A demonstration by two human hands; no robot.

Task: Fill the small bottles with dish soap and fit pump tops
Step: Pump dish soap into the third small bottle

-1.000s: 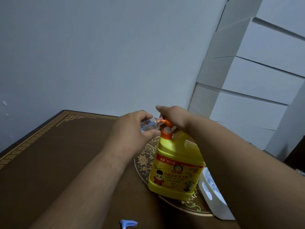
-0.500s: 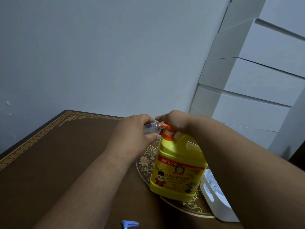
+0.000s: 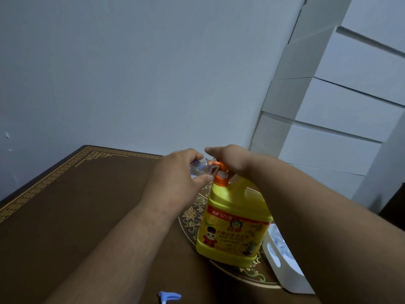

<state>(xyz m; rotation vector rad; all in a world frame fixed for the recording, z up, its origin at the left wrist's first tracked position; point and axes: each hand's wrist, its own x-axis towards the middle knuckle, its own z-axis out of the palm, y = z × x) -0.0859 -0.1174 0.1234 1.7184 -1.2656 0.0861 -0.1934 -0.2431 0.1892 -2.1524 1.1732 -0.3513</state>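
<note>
Jug (image 3: 232, 224) mid-table (image 3: 65, 216), left edge well apart

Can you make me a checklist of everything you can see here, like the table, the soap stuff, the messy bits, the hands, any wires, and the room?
Surface: brown table with a gold border and a flower pattern under the jug.
Job's things: yellow soap jug stands upright with an orange pump; a small clear bottle is held at the pump's spout.
Clutter: blue pump top lies at the near edge; white basket sits right of the jug, contents unclear.
Hands: left hand grips the small bottle; right hand rests on the pump.
Cables: nothing seen.
Surroundings: plain wall behind; stacked white boxes on the right.
</note>
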